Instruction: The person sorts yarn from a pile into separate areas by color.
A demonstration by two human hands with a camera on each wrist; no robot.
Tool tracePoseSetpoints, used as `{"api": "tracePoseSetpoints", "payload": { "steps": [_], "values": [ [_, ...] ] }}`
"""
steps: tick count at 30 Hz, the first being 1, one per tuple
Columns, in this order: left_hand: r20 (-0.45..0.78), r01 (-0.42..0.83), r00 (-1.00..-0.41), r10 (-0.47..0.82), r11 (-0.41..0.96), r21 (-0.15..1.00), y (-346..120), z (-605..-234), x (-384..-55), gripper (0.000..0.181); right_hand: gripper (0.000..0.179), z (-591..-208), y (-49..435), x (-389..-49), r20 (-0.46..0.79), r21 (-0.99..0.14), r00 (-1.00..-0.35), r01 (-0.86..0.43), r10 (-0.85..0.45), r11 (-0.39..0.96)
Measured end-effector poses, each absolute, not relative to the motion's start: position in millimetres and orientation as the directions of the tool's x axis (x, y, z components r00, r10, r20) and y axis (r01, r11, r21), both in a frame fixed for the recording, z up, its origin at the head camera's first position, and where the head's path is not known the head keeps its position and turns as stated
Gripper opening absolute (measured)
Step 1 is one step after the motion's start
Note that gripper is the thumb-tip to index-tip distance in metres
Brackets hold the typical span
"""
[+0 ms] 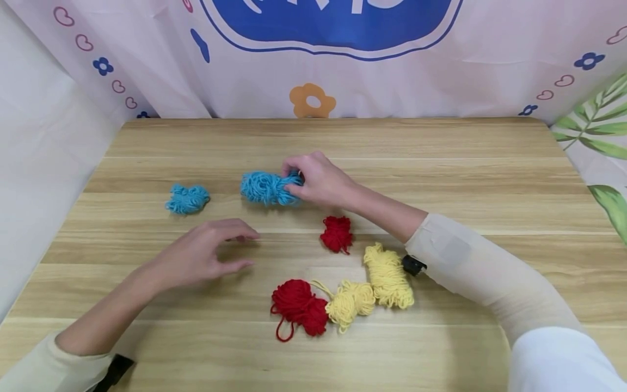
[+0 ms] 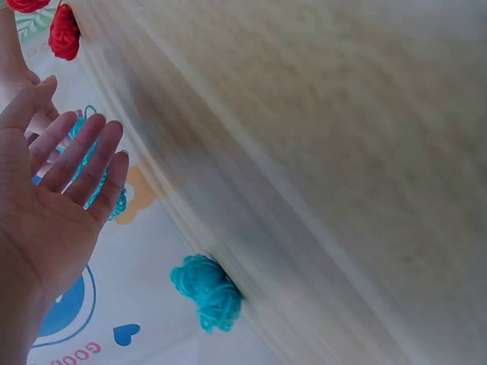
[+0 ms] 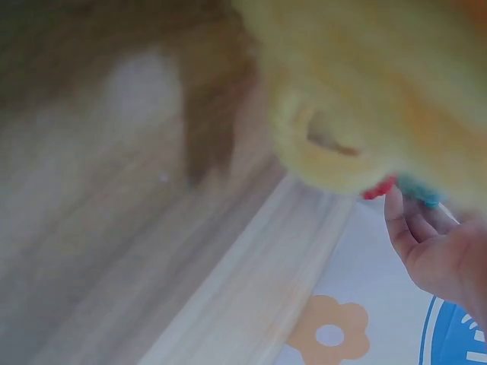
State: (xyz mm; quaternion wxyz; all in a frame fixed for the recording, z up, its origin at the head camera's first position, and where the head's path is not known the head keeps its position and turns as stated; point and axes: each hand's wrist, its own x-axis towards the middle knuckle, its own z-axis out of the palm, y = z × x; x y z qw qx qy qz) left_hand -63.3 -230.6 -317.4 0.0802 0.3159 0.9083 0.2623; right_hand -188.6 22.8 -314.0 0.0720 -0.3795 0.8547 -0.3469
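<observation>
My right hand (image 1: 320,179) pinches the right end of a larger blue yarn bundle (image 1: 264,188) between thumb and fingers, toward the back of the table. In the right wrist view a large blurred yellow shape covers much of the scene beside this hand (image 3: 449,255). My left hand (image 1: 206,253) hovers over the table at left, thumb and fingers spread apart with nothing between them. The left wrist view shows its palm (image 2: 49,220) with the fingers extended. A smaller blue yarn bundle (image 1: 188,198) lies beyond the left hand, apart from it.
A small red yarn bundle (image 1: 337,234) lies in front of the right hand. Nearer the front, a larger red bundle (image 1: 299,306), a small yellow bundle (image 1: 350,304) and a larger yellow bundle (image 1: 389,277) form a row on the wooden table (image 1: 441,354). A printed curtain (image 1: 392,87) hangs behind.
</observation>
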Motion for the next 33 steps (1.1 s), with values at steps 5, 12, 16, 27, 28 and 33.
{"api": "tracePoseSetpoints", "payload": {
  "steps": [5, 12, 16, 27, 28, 33],
  "values": [
    [0.042, 0.538, -0.796, 0.604, 0.673, 0.508, -239.8, -319.3, -65.6, 0.036, 0.009, -310.5, 18.0, -190.1, 0.116, -0.636, -0.7, -0.597, -0.705, 0.489],
    [0.065, 0.514, -0.826, 0.56, 0.7, 0.496, -257.3, -322.7, -69.0, 0.036, 0.009, -307.3, 7.7, -191.3, 0.096, -0.618, -0.683, -0.611, -0.724, 0.495],
    [0.109, 0.521, -0.833, 0.543, 0.703, 0.485, -265.5, -325.8, -70.8, 0.036, 0.009, -306.2, 1.4, -191.9, 0.086, -0.6, -0.672, -0.624, -0.736, 0.5],
    [0.128, 0.509, -0.846, 0.517, 0.713, 0.482, -274.9, -328.9, -72.8, 0.032, 0.009, -305.4, -17.4, -194.7, 0.044, -0.548, -0.641, -0.657, -0.767, 0.518],
    [0.131, 0.511, -0.845, 0.518, 0.712, 0.481, -274.8, -329.0, -72.7, 0.033, 0.008, -305.6, -18.8, -194.9, 0.042, -0.547, -0.639, -0.658, -0.768, 0.517],
    [0.154, 0.534, -0.832, 0.533, 0.694, 0.483, -272.7, -329.1, -72.0, 0.034, 0.01, -307.1, -24.1, -196.2, 0.04, -0.549, -0.635, -0.66, -0.772, 0.514]
  ]
}}
